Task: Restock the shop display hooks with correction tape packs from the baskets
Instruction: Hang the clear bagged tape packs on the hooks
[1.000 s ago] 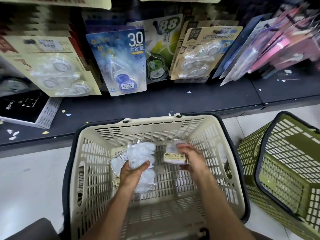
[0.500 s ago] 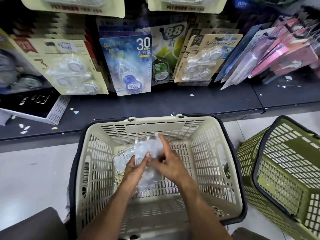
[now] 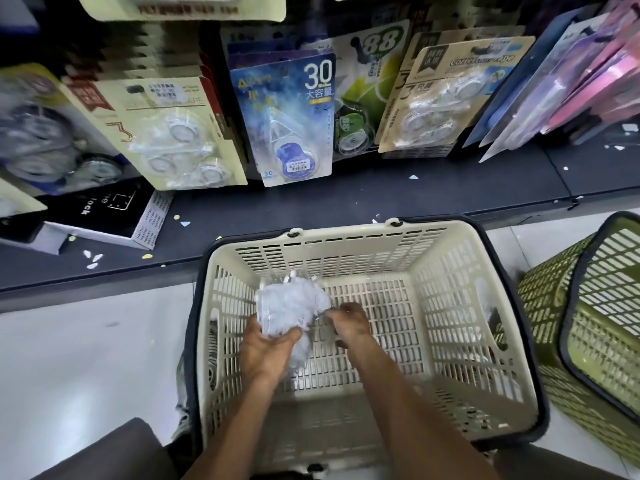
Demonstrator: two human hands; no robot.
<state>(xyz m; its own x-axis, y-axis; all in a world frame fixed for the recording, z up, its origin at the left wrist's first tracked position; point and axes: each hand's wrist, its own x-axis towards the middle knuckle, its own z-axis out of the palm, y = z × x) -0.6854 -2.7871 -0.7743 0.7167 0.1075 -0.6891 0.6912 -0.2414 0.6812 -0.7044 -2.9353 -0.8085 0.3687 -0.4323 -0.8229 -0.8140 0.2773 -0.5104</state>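
Dark shelf (image 3: 346,206) of carded stock behind; cream slotted plastic basket (image 3: 450,306); left hand (image 3: 268,351) fingers curled round clear blister correction tape packs (image 3: 291,306); right hand (image 3: 349,323) fingers curled, pinching their edge.

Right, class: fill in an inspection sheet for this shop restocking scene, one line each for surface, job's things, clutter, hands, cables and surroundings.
Surface: dark shelf ledge below the hooks, pale tiled floor in front.
Job's things: cream basket on the floor; bundle of clear packs held over it; hanging blue 30 pack and tan three-piece pack above.
Clutter: paper scraps on the ledge; black box lying flat.
Hands: left hand has its grip round the bundle; right hand at the bundle's edge, blurred.
Cables: nothing seen.
Surroundings: green basket tipped on its side, right.
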